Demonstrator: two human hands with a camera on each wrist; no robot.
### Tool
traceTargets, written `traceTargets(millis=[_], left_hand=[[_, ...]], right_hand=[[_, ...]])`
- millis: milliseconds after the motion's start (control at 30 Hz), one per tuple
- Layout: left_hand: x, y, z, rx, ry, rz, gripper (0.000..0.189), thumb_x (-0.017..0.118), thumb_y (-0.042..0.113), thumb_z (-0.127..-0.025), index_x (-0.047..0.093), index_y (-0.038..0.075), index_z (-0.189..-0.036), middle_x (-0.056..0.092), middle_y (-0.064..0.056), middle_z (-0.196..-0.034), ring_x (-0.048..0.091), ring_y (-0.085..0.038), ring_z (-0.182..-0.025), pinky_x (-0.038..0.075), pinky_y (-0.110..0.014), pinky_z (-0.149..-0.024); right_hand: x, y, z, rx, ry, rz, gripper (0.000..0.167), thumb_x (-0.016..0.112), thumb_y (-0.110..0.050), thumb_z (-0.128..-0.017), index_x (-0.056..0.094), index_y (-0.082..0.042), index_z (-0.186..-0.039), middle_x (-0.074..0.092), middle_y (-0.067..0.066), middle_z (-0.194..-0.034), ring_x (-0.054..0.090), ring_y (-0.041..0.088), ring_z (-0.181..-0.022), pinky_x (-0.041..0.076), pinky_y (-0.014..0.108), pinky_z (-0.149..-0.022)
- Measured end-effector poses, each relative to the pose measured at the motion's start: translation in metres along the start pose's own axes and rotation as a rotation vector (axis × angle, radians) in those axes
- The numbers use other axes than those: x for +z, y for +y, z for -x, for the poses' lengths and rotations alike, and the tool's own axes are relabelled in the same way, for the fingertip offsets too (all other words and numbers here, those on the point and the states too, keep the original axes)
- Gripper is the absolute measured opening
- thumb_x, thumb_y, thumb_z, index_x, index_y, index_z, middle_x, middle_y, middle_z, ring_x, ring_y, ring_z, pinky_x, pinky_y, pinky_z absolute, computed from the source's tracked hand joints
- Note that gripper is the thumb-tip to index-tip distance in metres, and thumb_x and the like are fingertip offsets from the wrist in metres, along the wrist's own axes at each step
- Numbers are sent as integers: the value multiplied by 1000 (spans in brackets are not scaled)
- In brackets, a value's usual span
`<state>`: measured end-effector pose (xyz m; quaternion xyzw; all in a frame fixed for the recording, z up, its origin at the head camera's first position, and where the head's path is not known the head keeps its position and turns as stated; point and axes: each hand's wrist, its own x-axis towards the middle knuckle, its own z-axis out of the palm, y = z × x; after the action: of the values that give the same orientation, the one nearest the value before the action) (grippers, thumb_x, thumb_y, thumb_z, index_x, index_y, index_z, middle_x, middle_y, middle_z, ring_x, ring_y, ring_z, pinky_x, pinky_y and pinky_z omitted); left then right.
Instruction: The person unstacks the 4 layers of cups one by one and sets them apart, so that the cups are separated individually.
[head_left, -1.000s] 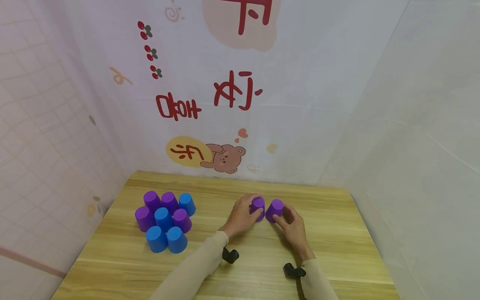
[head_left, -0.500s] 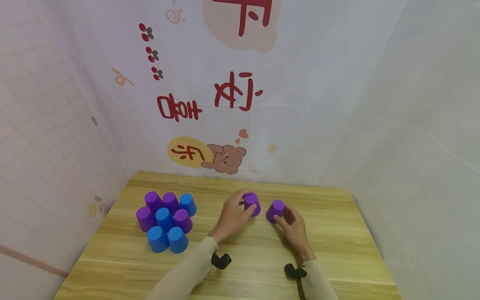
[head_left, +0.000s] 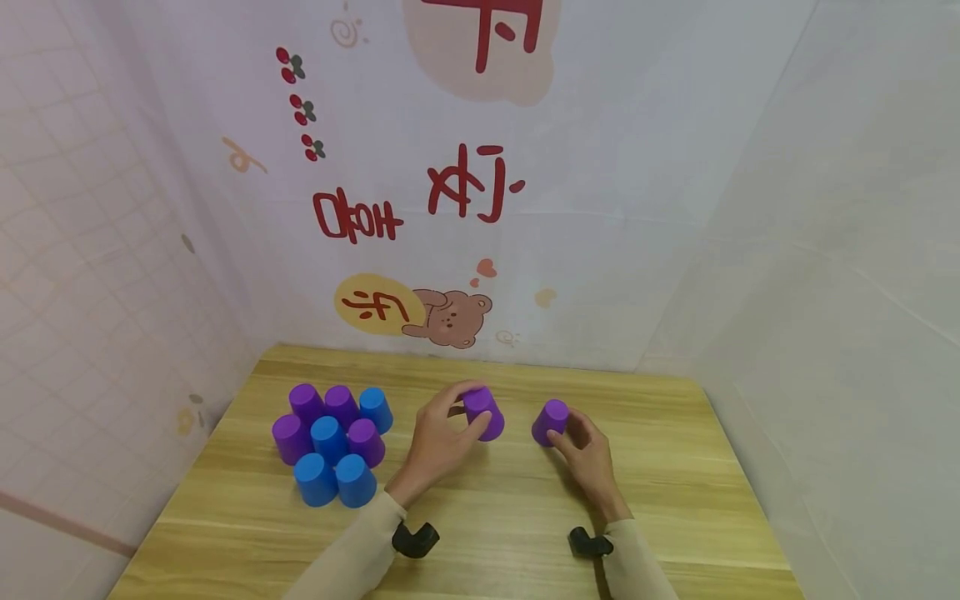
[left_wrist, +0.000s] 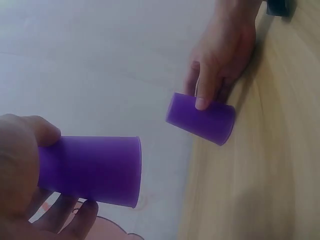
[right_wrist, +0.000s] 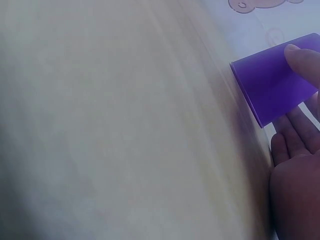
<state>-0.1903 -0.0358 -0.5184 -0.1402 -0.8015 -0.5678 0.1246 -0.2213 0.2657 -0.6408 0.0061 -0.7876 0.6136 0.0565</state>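
My left hand (head_left: 438,442) grips an upside-down purple cup (head_left: 482,407) between thumb and fingers. In the left wrist view this purple cup (left_wrist: 95,170) hangs in the air, its wide rim well off the tabletop. To the right, my right hand (head_left: 589,467) holds a second purple cup (head_left: 553,418), also mouth down, with the thumb against its near side. The right wrist view gives that purple cup (right_wrist: 272,82) with its rim close to the wood; whether it touches, I cannot tell. A gap separates the two cups.
At the left of the wooden table (head_left: 517,542) stands a cluster of upside-down cups, among them a purple cup (head_left: 290,438) and a blue cup (head_left: 316,479). White printed cloth (head_left: 600,250) encloses the back and sides.
My left hand has carried its purple cup leftward and up, away from the other, widening the gap. The right hand and its cup stay nearly where they were. The cluster is unchanged.
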Motion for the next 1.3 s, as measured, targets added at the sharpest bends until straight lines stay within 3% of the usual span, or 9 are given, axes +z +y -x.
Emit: traceTargets(millis=[467,700,833,1067,1300], left_hand=[[-37,7,23,89,115,13,44,87,13,-99,74,16,-141,81,-6,-138,79,-27,-125,69,-36,-105],[-58,8,29,96,181,4,46,89,10,-97,76,12,-140,81,-6,-138,78,-24,-124,62,-18,-106],[-71,7,32,108,234,-14,46,90,8,-95,77,10,-139,82,-7,-134,78,-17,-120,59,-10,-104],[-97,9,37,203,323,-34,53,90,-2,-90,78,12,-140,81,-13,-134,74,2,-118,60,-9,-102],[-123,13,46,187,387,-51,54,89,-8,-88,78,7,-138,80,-19,-132,73,7,-119,58,-7,-103]], right_hand=[[1,0,1,-7,6,3,59,87,-16,-101,64,-3,-153,69,22,-156,61,39,-154,43,53,-135],[1,0,2,-3,9,-1,59,87,-15,-101,64,-3,-154,68,22,-158,60,39,-155,42,52,-136],[1,0,1,-5,11,-1,58,87,-16,-101,64,-3,-153,68,22,-157,61,39,-154,44,46,-135],[0,-1,0,0,7,4,58,87,-19,-101,65,-6,-153,69,18,-157,61,35,-154,47,20,-127],[0,-1,0,5,5,6,59,88,-18,-101,64,-4,-154,68,20,-158,60,37,-155,47,25,-129]])
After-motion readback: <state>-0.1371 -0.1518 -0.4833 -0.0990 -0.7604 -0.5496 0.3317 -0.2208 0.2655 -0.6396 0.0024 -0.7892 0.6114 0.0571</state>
